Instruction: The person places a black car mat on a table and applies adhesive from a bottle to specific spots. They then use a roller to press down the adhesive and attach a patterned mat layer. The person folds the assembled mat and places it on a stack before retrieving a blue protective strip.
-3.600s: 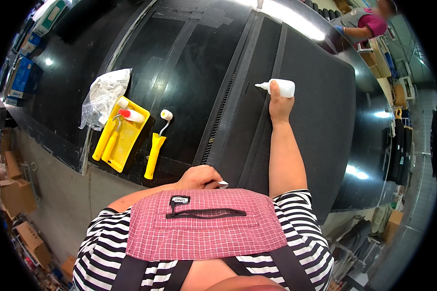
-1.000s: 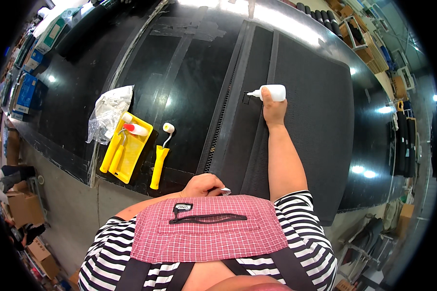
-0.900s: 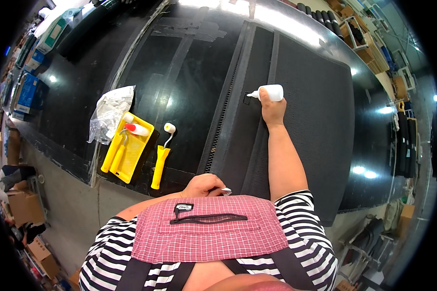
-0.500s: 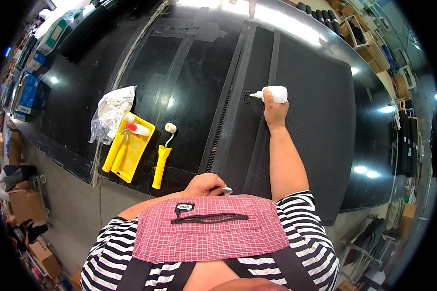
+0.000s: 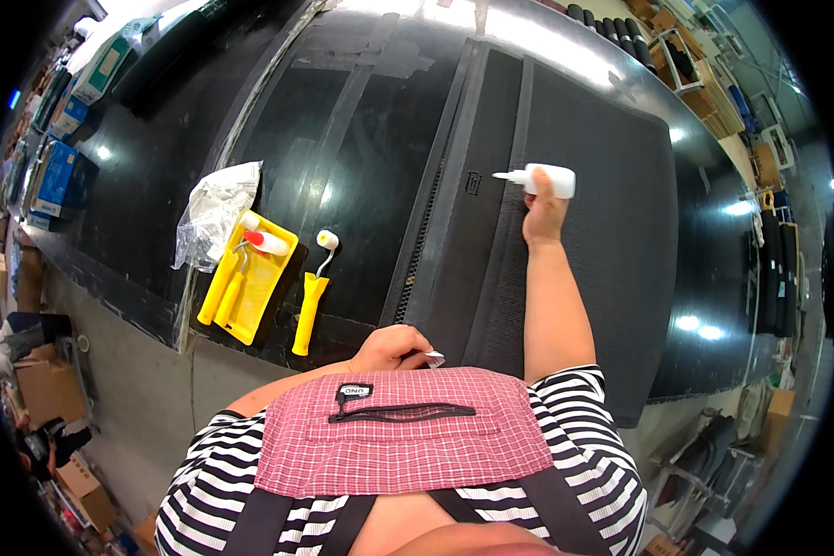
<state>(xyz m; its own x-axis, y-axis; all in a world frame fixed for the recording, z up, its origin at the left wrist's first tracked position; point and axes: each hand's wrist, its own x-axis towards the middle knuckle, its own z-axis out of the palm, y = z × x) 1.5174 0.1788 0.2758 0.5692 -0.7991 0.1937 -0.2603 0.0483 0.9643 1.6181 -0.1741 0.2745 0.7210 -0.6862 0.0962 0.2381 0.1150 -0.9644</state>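
Bottle (image 5: 558,182) points leftward, long axis crosswise, right hand (image 5: 545,215) gripping it, left hand (image 5: 392,347) pinching white piece (image 5: 435,358).

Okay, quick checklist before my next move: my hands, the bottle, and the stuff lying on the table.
1. Right hand has a firm-looking grip around the white bottle: ok.
2. Nozzle off to the right of the dark mark, not over it: ok.
3. Nozzle tip lifted off the black material: cannot tell, its height doesn't show from above.
4. Left hand free: not ok, a small white piece is at its fingertips.
5. Loose yellow-handled roller clear of the black material: ok, lying beside the yellow tray.
6. Red-capped bottle in the tray: ok, lying on its side.
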